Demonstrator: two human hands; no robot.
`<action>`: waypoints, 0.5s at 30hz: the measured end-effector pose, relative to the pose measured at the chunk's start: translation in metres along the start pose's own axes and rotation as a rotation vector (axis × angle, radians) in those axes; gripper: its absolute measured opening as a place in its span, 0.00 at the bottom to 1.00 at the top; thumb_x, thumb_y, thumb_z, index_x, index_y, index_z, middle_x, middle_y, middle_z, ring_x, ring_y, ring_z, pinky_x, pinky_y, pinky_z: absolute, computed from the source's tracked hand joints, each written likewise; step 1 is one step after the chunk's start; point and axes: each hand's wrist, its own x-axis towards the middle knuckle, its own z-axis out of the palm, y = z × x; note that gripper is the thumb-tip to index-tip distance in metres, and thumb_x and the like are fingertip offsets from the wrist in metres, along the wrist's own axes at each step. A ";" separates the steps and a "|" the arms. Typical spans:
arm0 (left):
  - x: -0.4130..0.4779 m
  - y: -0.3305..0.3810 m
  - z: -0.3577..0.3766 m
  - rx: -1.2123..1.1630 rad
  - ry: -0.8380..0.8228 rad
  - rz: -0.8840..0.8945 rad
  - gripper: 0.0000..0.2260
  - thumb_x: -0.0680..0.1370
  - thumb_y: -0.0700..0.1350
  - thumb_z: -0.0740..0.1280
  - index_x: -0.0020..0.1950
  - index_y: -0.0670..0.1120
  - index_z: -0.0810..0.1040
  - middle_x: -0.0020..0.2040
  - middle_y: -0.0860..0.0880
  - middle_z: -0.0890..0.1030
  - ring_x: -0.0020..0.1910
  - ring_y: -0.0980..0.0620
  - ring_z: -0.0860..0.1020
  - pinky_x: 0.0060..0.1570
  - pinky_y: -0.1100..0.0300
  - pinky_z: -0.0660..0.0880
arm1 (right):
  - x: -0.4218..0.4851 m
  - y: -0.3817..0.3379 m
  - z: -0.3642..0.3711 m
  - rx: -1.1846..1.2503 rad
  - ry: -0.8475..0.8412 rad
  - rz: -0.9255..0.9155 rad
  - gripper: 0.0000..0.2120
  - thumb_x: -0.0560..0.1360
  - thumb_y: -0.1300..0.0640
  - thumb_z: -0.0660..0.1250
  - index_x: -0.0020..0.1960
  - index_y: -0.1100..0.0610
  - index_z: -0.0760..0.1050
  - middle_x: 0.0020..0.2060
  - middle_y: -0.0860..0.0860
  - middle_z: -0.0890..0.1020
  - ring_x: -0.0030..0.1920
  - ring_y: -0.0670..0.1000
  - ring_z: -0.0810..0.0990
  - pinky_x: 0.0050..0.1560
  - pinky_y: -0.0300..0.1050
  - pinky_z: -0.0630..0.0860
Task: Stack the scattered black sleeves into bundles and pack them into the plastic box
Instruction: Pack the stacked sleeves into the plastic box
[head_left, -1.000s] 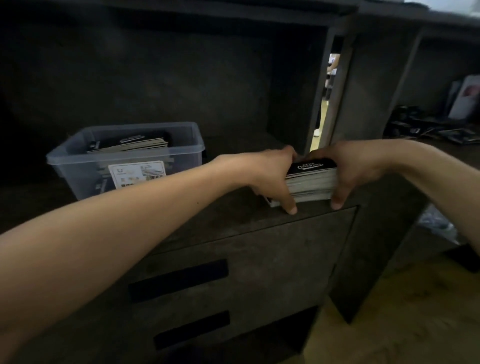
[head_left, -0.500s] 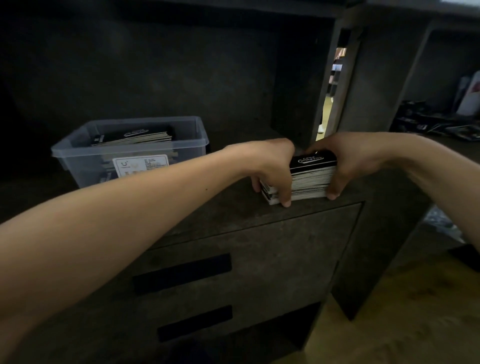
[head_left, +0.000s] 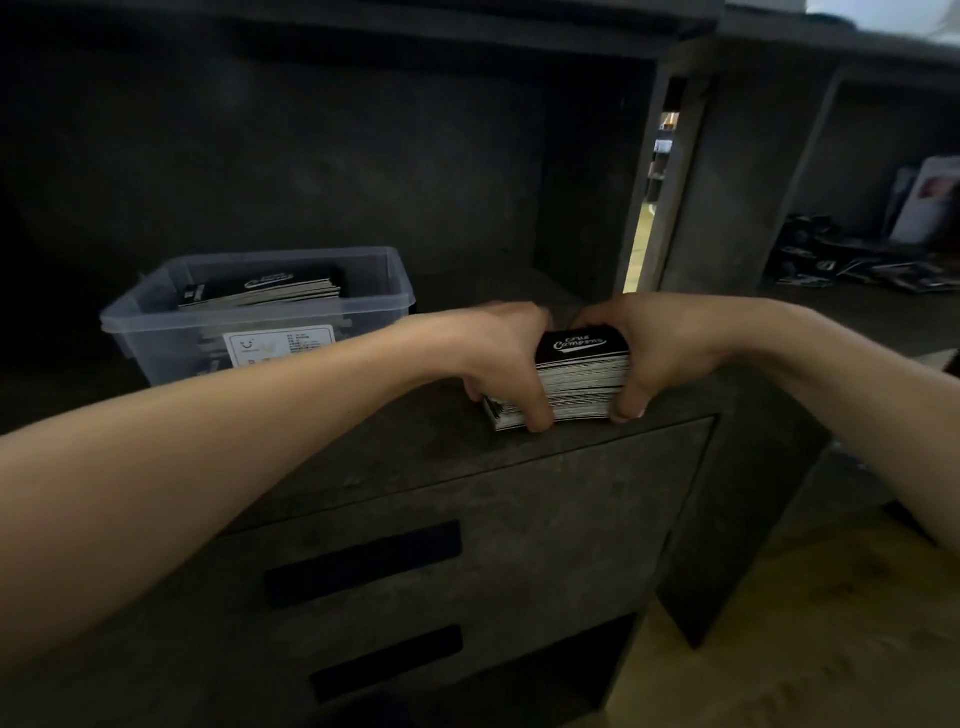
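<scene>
- The plastic box (head_left: 156, 358) sits on the table (head_left: 405, 447) to the left of the left hand (head_left: 498, 353), a little farther back and close to that forearm without touching it.
- Inside the box, a stack of black sleeves (head_left: 265, 288) lies flat. Its top one carries white lettering, and pale edges show along the near side.
- More layers show dimly through the translucent wall below that stack; how many, I cannot tell.
- A white label (head_left: 280, 345) is stuck on the box's front wall, its print too small to read.
- The bundle (head_left: 582, 382) of black sleeves rests on the table between the two hands, near the front edge.
- The left hand grips the bundle's left side, thumb down the near face and fingers curled behind.
- The right hand (head_left: 670, 348) grips the right side the same way, thumb tip at the base.
- The fingers of both hands are hidden behind the bundle.
- At the bottom left of the bundle, a few sleeves jut out past the left thumb.
- Far right of the right hand, a dark clutter (head_left: 857, 267) lies on another surface, too dim and blurred to identify.
- Drawer fronts (head_left: 493, 519) lie below the hands.
</scene>
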 end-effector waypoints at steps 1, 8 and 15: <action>-0.001 -0.002 0.000 0.019 0.000 -0.010 0.34 0.61 0.52 0.82 0.61 0.55 0.70 0.53 0.54 0.76 0.49 0.54 0.78 0.46 0.55 0.83 | 0.001 -0.003 0.000 0.008 0.004 -0.006 0.35 0.60 0.57 0.82 0.61 0.44 0.70 0.51 0.42 0.79 0.51 0.42 0.77 0.48 0.35 0.74; -0.018 -0.007 -0.015 0.062 0.032 0.000 0.34 0.59 0.54 0.82 0.60 0.55 0.69 0.52 0.56 0.76 0.49 0.55 0.77 0.47 0.52 0.83 | 0.002 -0.014 -0.007 0.015 0.054 -0.055 0.35 0.60 0.56 0.83 0.61 0.44 0.70 0.50 0.43 0.79 0.50 0.42 0.77 0.43 0.35 0.75; -0.042 -0.001 -0.060 0.091 0.194 0.016 0.32 0.62 0.51 0.81 0.63 0.55 0.71 0.51 0.56 0.77 0.48 0.56 0.77 0.45 0.57 0.80 | -0.013 -0.031 -0.046 -0.064 0.240 -0.125 0.34 0.60 0.54 0.82 0.61 0.46 0.71 0.49 0.43 0.77 0.47 0.43 0.77 0.42 0.39 0.77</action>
